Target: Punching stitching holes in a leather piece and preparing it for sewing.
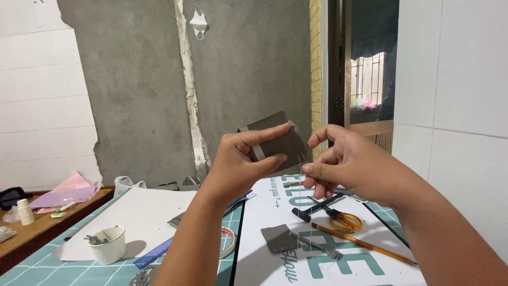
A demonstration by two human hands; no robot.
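Observation:
My left hand [241, 161] is raised in front of me and grips a folded piece of dark grey material [278, 139] between thumb and fingers. My right hand [344, 167] is close beside it on the right, thumb and forefinger pinched on a thin, barely visible thread [302, 165] that runs from the grey piece. Both hands hover above the table. Whether a needle is in the right fingers I cannot tell.
On the teal cutting mat [32, 267] and white sheet lie a small grey piece [279, 237], orange-handled scissors [344, 220], a pencil [365, 244], a tape roll [228, 241], a blue ruler [153, 255] and a white cup [108, 244]. A wooden bench [47, 220] with pink sheets stands left.

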